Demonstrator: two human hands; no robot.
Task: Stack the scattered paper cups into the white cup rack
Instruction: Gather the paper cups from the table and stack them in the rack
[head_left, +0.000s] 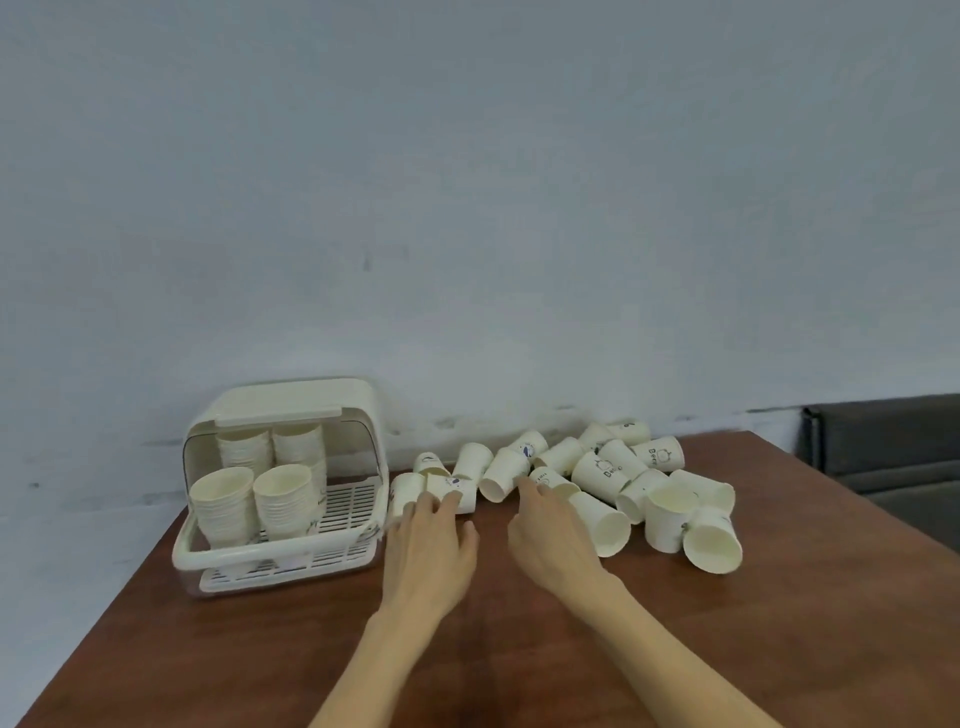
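Observation:
The white cup rack (280, 556) sits at the table's left with its lid raised, holding several leaning stacks of paper cups (283, 501). Scattered paper cups (602, 473) lie on their sides across the middle and right of the table. My left hand (434, 551) reaches forward with straight fingers, its tips touching a small cup (451, 488) just right of the rack. Beside it, my right hand (550, 535) stretches out with fingers extended, the fingertips at a cup (553, 480) in the pile. Neither hand grips anything.
The brown wooden table (519, 649) stands against a pale wall. A dark sofa (893, 457) is beyond the table's right edge. Bare tabletop lies in front of the rack and under my forearms.

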